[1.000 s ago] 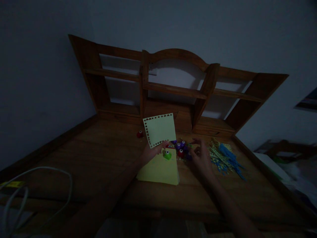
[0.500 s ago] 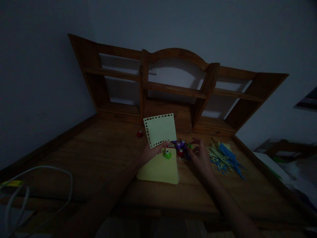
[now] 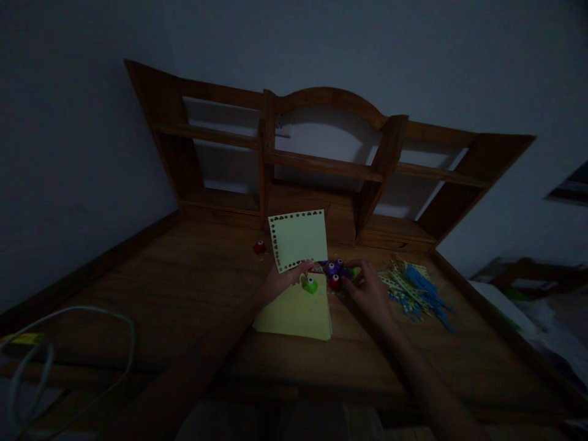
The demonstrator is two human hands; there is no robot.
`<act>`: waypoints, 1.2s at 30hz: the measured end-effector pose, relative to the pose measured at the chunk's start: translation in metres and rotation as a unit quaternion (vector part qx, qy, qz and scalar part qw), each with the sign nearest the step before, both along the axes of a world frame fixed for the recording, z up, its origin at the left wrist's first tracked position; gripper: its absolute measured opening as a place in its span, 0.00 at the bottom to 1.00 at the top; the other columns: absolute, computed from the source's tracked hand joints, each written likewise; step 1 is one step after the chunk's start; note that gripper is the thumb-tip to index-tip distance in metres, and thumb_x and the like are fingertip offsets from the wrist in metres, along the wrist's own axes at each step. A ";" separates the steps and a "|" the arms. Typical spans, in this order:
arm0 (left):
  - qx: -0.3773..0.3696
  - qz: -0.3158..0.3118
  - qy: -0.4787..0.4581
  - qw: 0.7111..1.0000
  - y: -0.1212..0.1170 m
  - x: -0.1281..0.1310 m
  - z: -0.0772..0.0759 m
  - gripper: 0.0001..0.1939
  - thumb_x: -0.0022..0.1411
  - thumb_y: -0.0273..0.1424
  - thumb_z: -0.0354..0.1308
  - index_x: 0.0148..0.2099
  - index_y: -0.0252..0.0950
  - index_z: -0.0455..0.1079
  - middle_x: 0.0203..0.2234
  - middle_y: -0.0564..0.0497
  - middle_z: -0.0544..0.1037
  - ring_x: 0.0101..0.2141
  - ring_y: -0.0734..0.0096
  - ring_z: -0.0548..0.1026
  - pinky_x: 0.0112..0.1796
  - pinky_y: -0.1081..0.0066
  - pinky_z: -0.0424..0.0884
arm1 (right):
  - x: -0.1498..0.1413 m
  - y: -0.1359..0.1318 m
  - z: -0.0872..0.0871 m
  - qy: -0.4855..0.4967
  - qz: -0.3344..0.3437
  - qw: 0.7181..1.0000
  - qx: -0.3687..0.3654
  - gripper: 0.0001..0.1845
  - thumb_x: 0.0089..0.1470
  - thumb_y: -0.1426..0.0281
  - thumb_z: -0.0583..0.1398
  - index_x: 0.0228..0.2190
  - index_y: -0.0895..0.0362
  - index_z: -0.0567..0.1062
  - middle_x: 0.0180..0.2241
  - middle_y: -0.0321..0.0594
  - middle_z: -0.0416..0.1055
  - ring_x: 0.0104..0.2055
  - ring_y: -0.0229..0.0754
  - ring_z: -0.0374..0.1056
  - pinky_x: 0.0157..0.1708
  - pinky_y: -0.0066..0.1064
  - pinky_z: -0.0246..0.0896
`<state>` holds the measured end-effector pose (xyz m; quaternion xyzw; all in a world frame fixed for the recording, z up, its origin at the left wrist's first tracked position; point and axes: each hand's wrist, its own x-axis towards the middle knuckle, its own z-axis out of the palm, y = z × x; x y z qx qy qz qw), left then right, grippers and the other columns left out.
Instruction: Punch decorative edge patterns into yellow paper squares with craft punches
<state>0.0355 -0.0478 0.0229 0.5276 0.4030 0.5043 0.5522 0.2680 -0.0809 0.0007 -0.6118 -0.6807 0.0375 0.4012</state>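
My left hand [image 3: 287, 278] grips the lower edge of a pale square sheet of paper [image 3: 301, 239], which is tilted up above the desk. Small star and heart cut-outs line the sheet's top, left and bottom edges. Just below those fingers, a green craft punch [image 3: 311, 286] is over a stack of yellow paper [image 3: 294, 315]. To the right, my right hand [image 3: 367, 291] has thumb and fingers closed around a dark purple craft punch [image 3: 346, 274], partly hidden by them. Other purple punches [image 3: 331, 268] and a red punch [image 3: 335, 282] crowd beside it.
Another red punch [image 3: 260, 247] stands further left. Blue and yellow paper strips [image 3: 420, 291] lie heaped on the right of the wooden desk [image 3: 184, 288]. A wooden shelf unit [image 3: 321, 162] rises at the back. A white cable [image 3: 131, 334] loops at the front left.
My right hand has come down and slightly left onto the punches, its fingers closing in. My left hand and the sheet have barely shifted, slightly to the right.
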 end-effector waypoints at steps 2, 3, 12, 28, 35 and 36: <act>-0.002 -0.001 0.001 1.000 -0.001 0.000 0.002 0.13 0.51 0.37 0.67 0.33 0.33 0.74 0.22 0.50 0.77 0.26 0.68 0.74 0.27 0.72 0.68 | -0.001 0.000 0.001 -0.015 0.005 1.000 -0.001 0.14 0.50 0.68 0.58 0.41 0.54 0.70 0.39 0.41 0.70 0.33 0.44 0.65 0.33 0.34 0.59; -0.002 0.000 0.003 1.000 -0.002 0.000 0.003 0.13 0.51 0.37 0.67 0.33 0.33 0.74 0.22 0.50 0.76 0.26 0.68 0.74 0.27 0.72 0.68 | -0.001 -0.001 0.001 -0.019 0.006 1.000 -0.001 0.14 0.50 0.68 0.58 0.41 0.54 0.70 0.39 0.41 0.70 0.34 0.44 0.65 0.33 0.34 0.59; 0.018 -0.022 -0.008 1.000 -0.002 0.000 0.003 0.13 0.51 0.39 0.66 0.30 0.34 0.73 0.21 0.52 0.75 0.23 0.72 0.71 0.25 0.73 0.66 | -0.001 -0.003 0.002 -0.025 0.031 0.999 -0.012 0.18 0.47 0.73 0.56 0.42 0.53 0.71 0.42 0.41 0.68 0.37 0.45 0.65 0.35 0.34 0.60; 0.072 0.014 0.066 0.995 0.017 -0.004 -0.012 0.21 0.59 0.47 0.55 0.29 0.34 0.73 0.17 0.54 0.69 0.18 0.75 0.64 0.22 0.75 0.61 | 0.000 0.001 0.000 -0.024 0.040 0.999 -0.010 0.11 0.49 0.72 0.58 0.36 0.52 0.75 0.41 0.41 0.69 0.38 0.46 0.67 0.36 0.36 0.62; 0.079 0.121 0.040 0.989 0.028 -0.008 -0.016 0.22 0.59 0.50 0.54 0.30 0.34 0.71 0.15 0.56 0.66 0.17 0.76 0.64 0.22 0.76 0.61 | 0.000 0.004 -0.007 -0.015 0.044 0.999 -0.013 0.11 0.49 0.73 0.57 0.35 0.51 0.75 0.41 0.41 0.69 0.41 0.46 0.68 0.42 0.38 0.62; 0.079 0.122 0.037 0.989 0.029 -0.009 -0.017 0.23 0.59 0.50 0.53 0.30 0.34 0.71 0.15 0.56 0.66 0.17 0.76 0.64 0.21 0.76 0.61 | 0.000 0.004 -0.007 -0.017 0.045 0.999 -0.010 0.11 0.49 0.73 0.57 0.35 0.51 0.75 0.41 0.41 0.69 0.41 0.46 0.68 0.43 0.38 0.62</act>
